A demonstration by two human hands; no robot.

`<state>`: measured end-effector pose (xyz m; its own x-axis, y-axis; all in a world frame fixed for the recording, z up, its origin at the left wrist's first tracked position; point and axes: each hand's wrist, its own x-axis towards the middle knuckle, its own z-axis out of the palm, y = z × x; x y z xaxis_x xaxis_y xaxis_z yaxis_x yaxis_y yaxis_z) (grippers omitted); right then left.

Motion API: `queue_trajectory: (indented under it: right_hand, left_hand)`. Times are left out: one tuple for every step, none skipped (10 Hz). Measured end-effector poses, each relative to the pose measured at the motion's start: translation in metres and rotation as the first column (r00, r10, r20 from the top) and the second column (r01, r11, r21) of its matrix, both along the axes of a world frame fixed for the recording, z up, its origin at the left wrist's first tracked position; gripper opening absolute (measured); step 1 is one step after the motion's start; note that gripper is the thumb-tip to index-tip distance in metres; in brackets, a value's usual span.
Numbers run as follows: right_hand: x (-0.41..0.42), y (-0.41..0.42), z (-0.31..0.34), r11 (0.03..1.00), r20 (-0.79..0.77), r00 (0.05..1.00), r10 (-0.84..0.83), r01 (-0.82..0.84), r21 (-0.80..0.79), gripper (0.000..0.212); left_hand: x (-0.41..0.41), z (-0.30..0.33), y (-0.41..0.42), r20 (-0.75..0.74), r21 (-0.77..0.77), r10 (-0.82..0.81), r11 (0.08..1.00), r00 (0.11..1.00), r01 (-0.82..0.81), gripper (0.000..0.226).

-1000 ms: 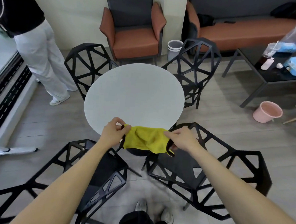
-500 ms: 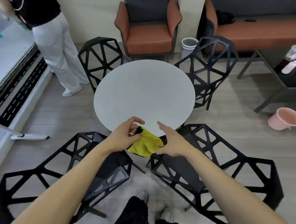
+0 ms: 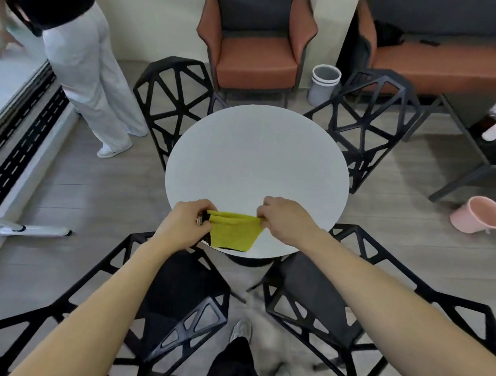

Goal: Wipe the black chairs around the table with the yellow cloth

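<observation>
Yellow and soft, the cloth (image 3: 233,230) hangs over the near edge of the round white worktop (image 3: 256,165). It has a thin black edge at the bottom. The left hand (image 3: 186,223) pinches its left top corner, and the right hand (image 3: 286,220) pinches its right top corner. Each grip is closed tight on the cloth, and the top edge is bunched up between them.

Four black chairs stand around the worktop. One (image 3: 160,304) is under the left arm, and one (image 3: 335,301) is under the right arm. Another (image 3: 173,103) stands at the far left, and the last (image 3: 371,119) at the far right. All have frames full of triangle holes.

Farther back there is a brown armchair (image 3: 255,44) by the wall. A grey bin (image 3: 324,84) stands beside it. A pink bucket (image 3: 479,215) lies tipped on the floor at the right. Another person in white trousers (image 3: 89,67) stands at the far left.
</observation>
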<state>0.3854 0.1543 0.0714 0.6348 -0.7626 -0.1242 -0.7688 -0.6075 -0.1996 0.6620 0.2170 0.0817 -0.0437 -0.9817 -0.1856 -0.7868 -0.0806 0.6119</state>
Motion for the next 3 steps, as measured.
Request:
queue_trajectory:
  right_hand:
    - [0.016, -0.034, 0.014, 0.989, 0.147, 0.988, -0.038, 0.058, -0.139, 0.019]
    - [-0.001, -0.051, 0.018, 0.966, 0.220, 0.970, -0.100, 0.148, -0.213, 0.015]
    - [-0.052, -0.061, -0.001, 0.976, -0.115, 0.972, -0.205, 0.195, -0.100, 0.036]
  left_hand:
    - [0.008, 0.020, -0.015, -0.020, -0.136, 0.078, 0.988, 0.997, -0.080, 0.026]
    - [-0.013, 0.039, -0.027, -0.105, -0.170, -0.017, 0.985, 0.994, -0.001, 0.025]
    - [-0.045, 0.025, -0.026, -0.187, 0.071, -0.273, 0.954, 0.944, 0.290, 0.037]
